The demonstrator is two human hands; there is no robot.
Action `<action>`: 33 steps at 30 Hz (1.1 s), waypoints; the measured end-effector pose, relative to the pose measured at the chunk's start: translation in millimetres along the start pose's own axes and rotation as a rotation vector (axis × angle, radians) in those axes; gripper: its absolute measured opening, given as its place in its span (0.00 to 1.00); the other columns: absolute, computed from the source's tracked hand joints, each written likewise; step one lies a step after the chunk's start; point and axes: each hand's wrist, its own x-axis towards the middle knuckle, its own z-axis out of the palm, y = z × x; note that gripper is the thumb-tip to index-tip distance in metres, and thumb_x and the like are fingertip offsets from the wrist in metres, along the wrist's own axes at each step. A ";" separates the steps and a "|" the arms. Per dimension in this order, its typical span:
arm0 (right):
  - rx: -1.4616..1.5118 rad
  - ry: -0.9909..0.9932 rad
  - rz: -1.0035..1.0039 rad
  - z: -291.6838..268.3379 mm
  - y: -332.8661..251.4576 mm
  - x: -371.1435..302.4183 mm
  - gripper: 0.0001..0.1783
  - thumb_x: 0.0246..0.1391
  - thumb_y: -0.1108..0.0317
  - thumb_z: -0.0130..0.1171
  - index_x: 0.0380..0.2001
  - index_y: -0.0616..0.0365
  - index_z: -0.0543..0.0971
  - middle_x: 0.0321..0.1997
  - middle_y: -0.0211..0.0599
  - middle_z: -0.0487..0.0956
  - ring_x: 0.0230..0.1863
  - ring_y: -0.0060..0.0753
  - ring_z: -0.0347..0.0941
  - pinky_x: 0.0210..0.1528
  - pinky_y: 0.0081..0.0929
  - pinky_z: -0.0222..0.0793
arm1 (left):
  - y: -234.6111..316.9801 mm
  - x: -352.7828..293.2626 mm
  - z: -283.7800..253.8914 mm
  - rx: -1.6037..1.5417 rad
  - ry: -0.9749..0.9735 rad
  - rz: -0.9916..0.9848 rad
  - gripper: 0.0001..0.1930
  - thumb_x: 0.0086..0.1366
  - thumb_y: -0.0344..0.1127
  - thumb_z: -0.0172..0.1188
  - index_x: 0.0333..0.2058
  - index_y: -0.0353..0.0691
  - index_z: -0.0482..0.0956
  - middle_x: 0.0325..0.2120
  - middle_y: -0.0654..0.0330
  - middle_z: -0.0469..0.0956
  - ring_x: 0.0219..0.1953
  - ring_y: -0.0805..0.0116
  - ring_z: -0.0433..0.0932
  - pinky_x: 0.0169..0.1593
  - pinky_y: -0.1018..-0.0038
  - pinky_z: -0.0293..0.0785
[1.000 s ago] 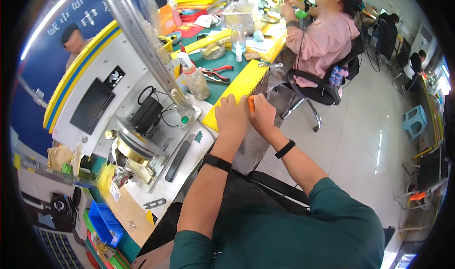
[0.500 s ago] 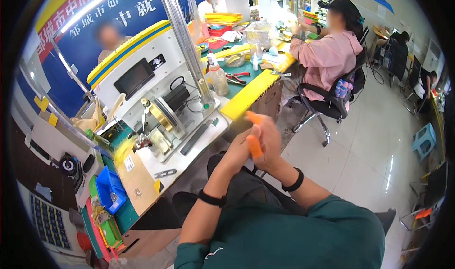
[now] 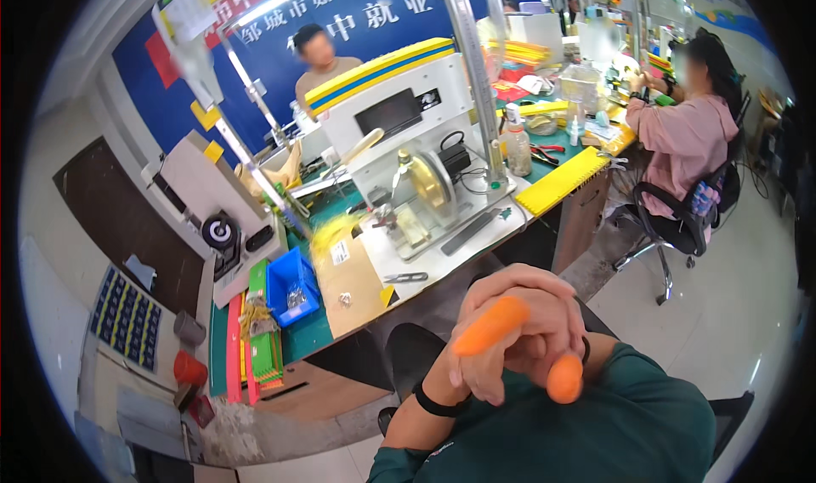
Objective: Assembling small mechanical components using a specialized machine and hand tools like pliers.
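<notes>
Occupying the frame's lower right of centre: one long orange finger cover (image 3: 491, 326), axis rising rightward, and one rounder orange finger cover (image 3: 564, 378) to its lower right, both among overlapping hands (image 3: 542, 317), fingers half curled; nearer hand and any hold indeterminable.

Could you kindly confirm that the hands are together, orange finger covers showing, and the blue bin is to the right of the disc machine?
Not quite: in the head view, the blue bin is to the left of the disc machine; the hands are together, orange finger covers showing.
</notes>
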 end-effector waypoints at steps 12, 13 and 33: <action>0.038 0.244 0.235 11.3 1.4 14.6 0.37 0.67 0.45 0.62 0.62 0.64 0.65 0.43 0.45 0.75 0.41 0.43 0.77 0.45 0.44 0.81 | -26.7 -5.6 9.1 0.353 0.482 0.183 0.20 0.75 0.35 0.64 0.61 0.32 0.75 0.49 0.58 0.80 0.52 0.67 0.79 0.60 0.70 0.73; 0.004 0.298 0.270 17.8 -1.6 14.1 0.46 0.63 0.40 0.65 0.67 0.65 0.62 0.51 0.49 0.75 0.50 0.48 0.78 0.57 0.49 0.78 | -26.8 -3.0 7.0 0.333 0.404 0.235 0.22 0.79 0.39 0.59 0.62 0.30 0.71 0.52 0.57 0.79 0.54 0.67 0.78 0.61 0.70 0.71; -0.643 -0.253 0.145 46.8 6.1 30.4 0.39 0.67 0.55 0.53 0.73 0.70 0.63 0.75 0.67 0.64 0.76 0.63 0.62 0.59 0.44 0.81 | 2.9 -26.7 17.3 0.900 0.239 0.698 0.47 0.70 0.54 0.60 0.78 0.39 0.51 0.78 0.33 0.20 0.80 0.37 0.17 0.78 0.49 0.21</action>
